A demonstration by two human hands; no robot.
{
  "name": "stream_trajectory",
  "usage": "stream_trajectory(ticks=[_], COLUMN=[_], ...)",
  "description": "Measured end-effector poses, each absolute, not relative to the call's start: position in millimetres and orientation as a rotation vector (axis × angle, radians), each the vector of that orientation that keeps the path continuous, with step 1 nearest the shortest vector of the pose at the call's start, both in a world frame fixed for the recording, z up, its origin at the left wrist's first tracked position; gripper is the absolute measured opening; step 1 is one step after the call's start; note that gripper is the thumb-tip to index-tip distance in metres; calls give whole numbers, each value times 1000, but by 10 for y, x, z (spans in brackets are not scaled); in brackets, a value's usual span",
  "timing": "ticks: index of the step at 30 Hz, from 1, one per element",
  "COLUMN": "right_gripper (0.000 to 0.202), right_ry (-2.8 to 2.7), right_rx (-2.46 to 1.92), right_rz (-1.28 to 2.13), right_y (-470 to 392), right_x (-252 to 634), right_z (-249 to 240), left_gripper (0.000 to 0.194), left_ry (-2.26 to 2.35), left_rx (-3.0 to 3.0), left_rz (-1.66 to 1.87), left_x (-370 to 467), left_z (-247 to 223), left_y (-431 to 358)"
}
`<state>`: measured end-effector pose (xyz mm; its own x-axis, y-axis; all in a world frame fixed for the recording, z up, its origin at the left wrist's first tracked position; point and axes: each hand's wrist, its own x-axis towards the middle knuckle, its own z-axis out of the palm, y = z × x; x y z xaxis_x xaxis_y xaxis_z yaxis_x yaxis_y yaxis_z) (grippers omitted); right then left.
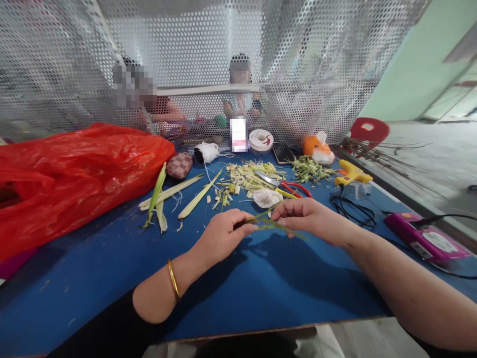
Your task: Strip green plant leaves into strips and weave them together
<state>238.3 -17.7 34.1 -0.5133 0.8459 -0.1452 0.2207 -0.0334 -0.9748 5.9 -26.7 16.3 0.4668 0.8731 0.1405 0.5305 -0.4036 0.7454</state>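
Note:
Thin green leaf strips (pixel 267 223) stretch between my two hands over the blue table (pixel 122 278). My left hand (pixel 223 234) pinches one end between thumb and fingers. With its fingertips closed on the strips too, my right hand (pixel 311 217) faces it from the right, and loose ends poke out beneath it. Just behind the hands lies a crumpled white bundle (pixel 267 198). Red-handled scissors (pixel 298 189) rest beyond it on a heap of pale leaf scraps (pixel 242 176). Longer pieces of leaf (pixel 199 199) lie to the left.
A big red plastic bag (pixel 74 184) fills the left. Along the back stand a checked pouch (pixel 180 165), white thread (pixel 209 151), a ribbon roll (pixel 261 141), a lit phone (pixel 239 133) and tissues (pixel 318 149). A yellow glue gun (pixel 352 174) and purple power strip (pixel 428 238) lie right.

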Motion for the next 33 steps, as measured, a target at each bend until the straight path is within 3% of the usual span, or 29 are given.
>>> stream_trajectory(ticks=[4, 6, 10, 17, 25, 33], right_gripper=[22, 22, 26, 26, 24, 15], right_ry=[-1593, -1533, -1386, -1251, -1540, -1371], right_rx=[-1118, -1093, -1022, -1050, -1000, -999], right_rz=[1605, 1632, 1605, 1194, 1313, 883], right_y=[-186, -203, -228, -163, -371, -339], right_x=[2361, 2342, 2315, 2307, 1924, 2012], right_z=[330, 327, 326, 289, 218, 413], left_gripper=[25, 18, 19, 23, 32, 51], left_ry=[1262, 1280, 1247, 951, 828, 814], left_rx=[2154, 2198, 2196, 1309, 1280, 736], left_rz=[570, 551, 698, 821, 711, 847], left_x=[95, 102, 85, 133, 283, 203], left_z=[169, 164, 160, 151, 115, 92], left_y=[-311, -323, -313, -311, -418, -324])
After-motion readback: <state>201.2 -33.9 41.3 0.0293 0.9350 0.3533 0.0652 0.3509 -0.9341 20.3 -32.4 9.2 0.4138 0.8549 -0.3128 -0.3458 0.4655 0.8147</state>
